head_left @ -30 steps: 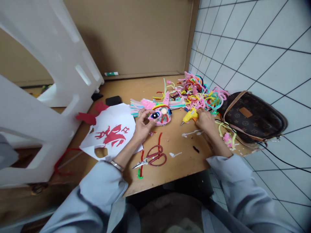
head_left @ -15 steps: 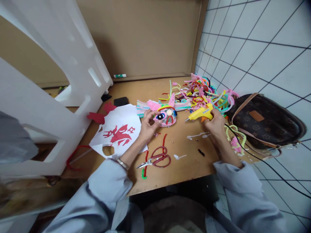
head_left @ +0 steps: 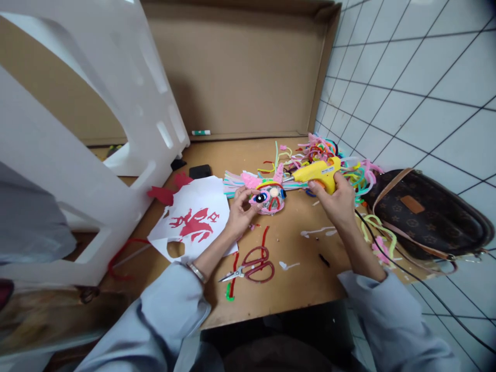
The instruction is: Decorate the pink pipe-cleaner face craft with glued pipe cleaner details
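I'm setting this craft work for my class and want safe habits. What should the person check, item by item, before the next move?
1. Fuzzy craft face steadied by the left hand: ok, fingers and thumb are on its eye side.
2. Yellow glue gun gripped in the right hand: ok.
3. Nozzle clear of the left fingers: ok, there is a visible gap.
4. Glue gun hot: cannot tell; its black cord leaves the view.
5. Cord clear of loose pieces: not ok, it crosses the yellow-green strips.
6. Scissors clear of materials: not ok, they lie across red strips.
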A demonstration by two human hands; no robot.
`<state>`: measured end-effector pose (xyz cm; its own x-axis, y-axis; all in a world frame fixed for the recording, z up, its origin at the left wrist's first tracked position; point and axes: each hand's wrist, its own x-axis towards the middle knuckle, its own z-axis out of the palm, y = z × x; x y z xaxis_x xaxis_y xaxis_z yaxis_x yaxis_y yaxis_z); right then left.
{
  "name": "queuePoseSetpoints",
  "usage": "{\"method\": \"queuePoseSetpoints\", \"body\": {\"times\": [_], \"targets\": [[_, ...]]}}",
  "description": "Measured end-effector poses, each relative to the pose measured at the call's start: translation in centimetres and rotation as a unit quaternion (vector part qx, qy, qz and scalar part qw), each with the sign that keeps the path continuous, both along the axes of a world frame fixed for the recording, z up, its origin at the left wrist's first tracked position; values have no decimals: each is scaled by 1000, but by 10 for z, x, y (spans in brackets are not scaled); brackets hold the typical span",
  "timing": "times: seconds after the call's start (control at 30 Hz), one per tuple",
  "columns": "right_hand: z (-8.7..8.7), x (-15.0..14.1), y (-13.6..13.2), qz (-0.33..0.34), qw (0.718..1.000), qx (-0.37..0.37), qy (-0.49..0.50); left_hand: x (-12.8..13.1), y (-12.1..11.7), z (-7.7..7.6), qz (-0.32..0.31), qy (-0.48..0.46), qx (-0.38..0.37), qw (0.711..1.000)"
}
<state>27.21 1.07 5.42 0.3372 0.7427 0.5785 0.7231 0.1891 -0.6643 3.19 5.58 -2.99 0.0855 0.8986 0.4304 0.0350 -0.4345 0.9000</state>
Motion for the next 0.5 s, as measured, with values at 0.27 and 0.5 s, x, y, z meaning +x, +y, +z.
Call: {"method": "queuePoseSetpoints", "body": {"times": [0.27, 0.5], "targets": [[-15, -19, 20, -65, 992, 68, -78, -1, -2, 0, -10, -9, -5, 1000], [-31, -12, 20, -77, 977, 99, -172, -2, -1, 1, 2, 3, 0, 1000]]}}
